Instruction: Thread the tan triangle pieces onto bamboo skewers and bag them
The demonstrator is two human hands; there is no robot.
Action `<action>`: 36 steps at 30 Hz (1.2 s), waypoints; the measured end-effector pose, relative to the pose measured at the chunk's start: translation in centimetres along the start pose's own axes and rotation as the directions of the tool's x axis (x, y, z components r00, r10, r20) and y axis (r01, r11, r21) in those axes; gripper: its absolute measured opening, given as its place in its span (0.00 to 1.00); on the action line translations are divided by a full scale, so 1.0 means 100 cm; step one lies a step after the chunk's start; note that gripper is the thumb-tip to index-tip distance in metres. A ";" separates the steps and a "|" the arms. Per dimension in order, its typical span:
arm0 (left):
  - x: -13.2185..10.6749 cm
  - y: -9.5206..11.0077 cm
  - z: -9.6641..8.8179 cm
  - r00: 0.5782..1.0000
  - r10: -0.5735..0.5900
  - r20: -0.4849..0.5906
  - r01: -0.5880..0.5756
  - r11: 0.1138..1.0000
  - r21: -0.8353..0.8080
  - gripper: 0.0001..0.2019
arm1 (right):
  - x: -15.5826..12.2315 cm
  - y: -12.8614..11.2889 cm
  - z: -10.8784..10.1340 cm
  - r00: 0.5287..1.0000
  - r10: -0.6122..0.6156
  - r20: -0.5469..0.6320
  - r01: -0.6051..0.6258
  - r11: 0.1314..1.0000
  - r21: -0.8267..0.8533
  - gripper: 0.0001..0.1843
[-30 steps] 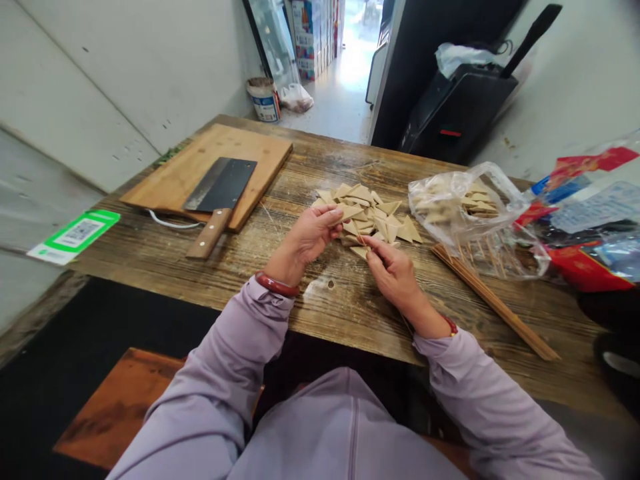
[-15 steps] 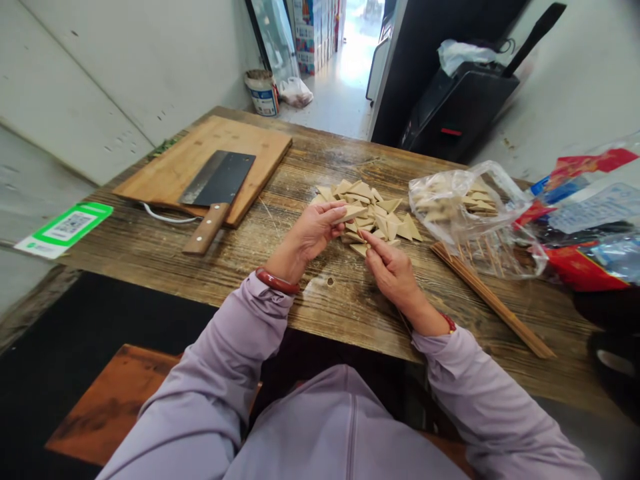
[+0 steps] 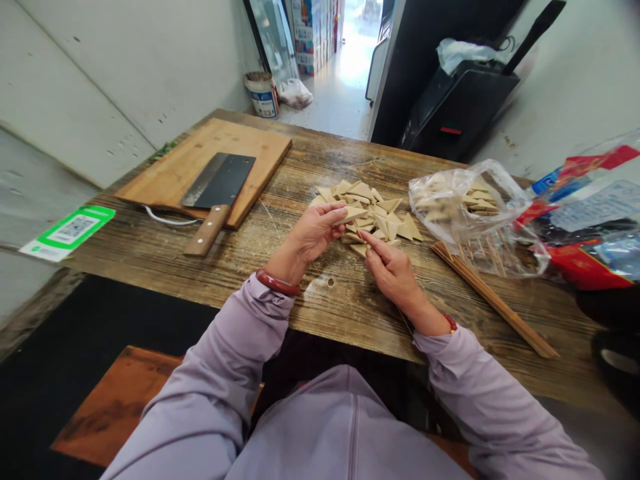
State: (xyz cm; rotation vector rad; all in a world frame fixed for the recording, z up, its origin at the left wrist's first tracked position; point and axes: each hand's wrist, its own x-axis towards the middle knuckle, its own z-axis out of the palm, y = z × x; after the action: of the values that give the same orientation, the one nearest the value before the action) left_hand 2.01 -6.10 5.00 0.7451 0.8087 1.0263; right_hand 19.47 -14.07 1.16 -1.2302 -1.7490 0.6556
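Observation:
A heap of tan triangular tofu pieces [image 3: 373, 203] lies in the middle of the wooden table [image 3: 280, 267]. My left hand [image 3: 313, 235] pinches one triangular piece [image 3: 351, 215] at the heap's near left edge. My right hand [image 3: 393, 270] is closed, thumb against forefinger, on a thin bamboo skewer [image 3: 361, 236] whose tip sits close to that piece. Most of the skewer is hidden under the hand. A bundle of skewers [image 3: 493, 300] lies to the right of my right hand.
A cutting board [image 3: 175, 170] with a cleaver [image 3: 216, 190] lies at the table's left. A clear bag of more triangles [image 3: 463, 200] and coloured packets [image 3: 585, 220] crowd the right side. A green QR sign [image 3: 67, 232] hangs on the left wall. A wooden bench [image 3: 115, 407] is below.
My left hand has lifted the triangular piece slightly from the heap, turning it toward the skewer tip; my right hand has barely shifted. The view has drifted a little.

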 end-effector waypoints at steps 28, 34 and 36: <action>-0.007 -0.011 0.007 0.986 0.130 0.104 -0.144 0.979 0.141 0.19 | 0.004 0.000 0.003 0.993 -0.040 -0.107 0.041 0.999 0.008 0.21; -0.009 -0.010 0.008 0.986 0.087 0.145 -0.107 0.986 0.130 0.23 | 0.003 -0.005 0.001 0.991 -0.004 -0.136 0.003 1.000 -0.006 0.19; -0.009 -0.010 0.008 0.978 0.094 0.186 -0.120 0.984 0.135 0.23 | 0.003 -0.007 0.000 0.992 0.006 -0.130 -0.007 1.000 -0.007 0.19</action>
State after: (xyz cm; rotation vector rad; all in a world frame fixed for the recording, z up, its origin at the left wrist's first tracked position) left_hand 2.88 -7.41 4.73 1.0008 0.6982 0.9871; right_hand 19.12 -14.04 1.78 -1.2554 -1.6420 0.5609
